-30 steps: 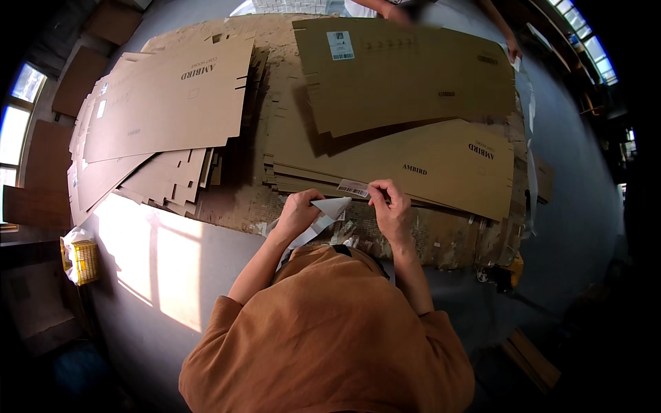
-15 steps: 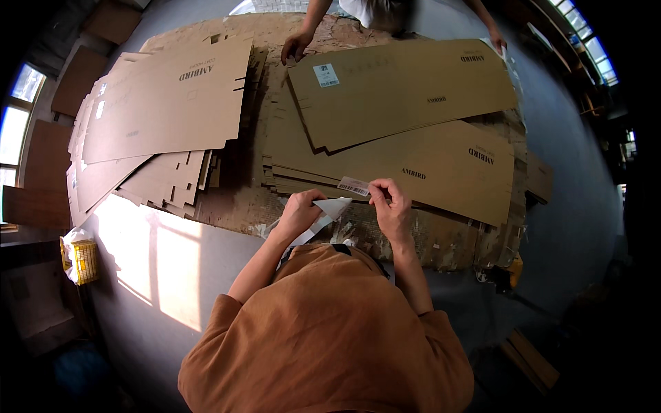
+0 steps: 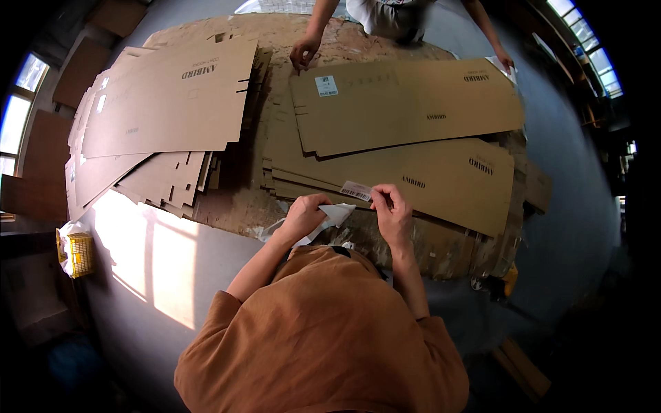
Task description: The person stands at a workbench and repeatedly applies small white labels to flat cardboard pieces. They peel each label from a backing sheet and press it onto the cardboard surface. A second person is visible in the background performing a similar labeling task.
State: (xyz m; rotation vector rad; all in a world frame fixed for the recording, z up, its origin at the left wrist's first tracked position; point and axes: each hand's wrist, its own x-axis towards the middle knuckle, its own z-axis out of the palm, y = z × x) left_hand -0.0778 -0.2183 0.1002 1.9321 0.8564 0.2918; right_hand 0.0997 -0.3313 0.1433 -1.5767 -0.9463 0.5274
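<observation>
My right hand [image 3: 394,215] pinches a small white barcode label [image 3: 356,191] by its right end. The label is over the near edge of a flat brown cardboard sheet [image 3: 441,182] in the right stack. Close to its left, my left hand [image 3: 303,219] is closed on a strip of white backing paper [image 3: 337,215], whose loose part trails down toward my waist. Across the table, a co-worker's hand [image 3: 305,52] is at the far left corner of the top cardboard sheet [image 3: 406,103]. The co-worker's other hand [image 3: 506,62] is at its far right corner, by something white.
A second stack of flat cardboard [image 3: 165,103] lies on the left of the worn table [image 3: 234,206]. The top right sheet bears a white label [image 3: 326,86]. A yellow basket [image 3: 81,253] with a white bag stands at the left. Planks [image 3: 523,368] lie at the lower right.
The co-worker's hands and the top right cardboard sheet have come nearer to me and slightly right. My hands keep their grips and have barely moved. The view has shifted a little.
</observation>
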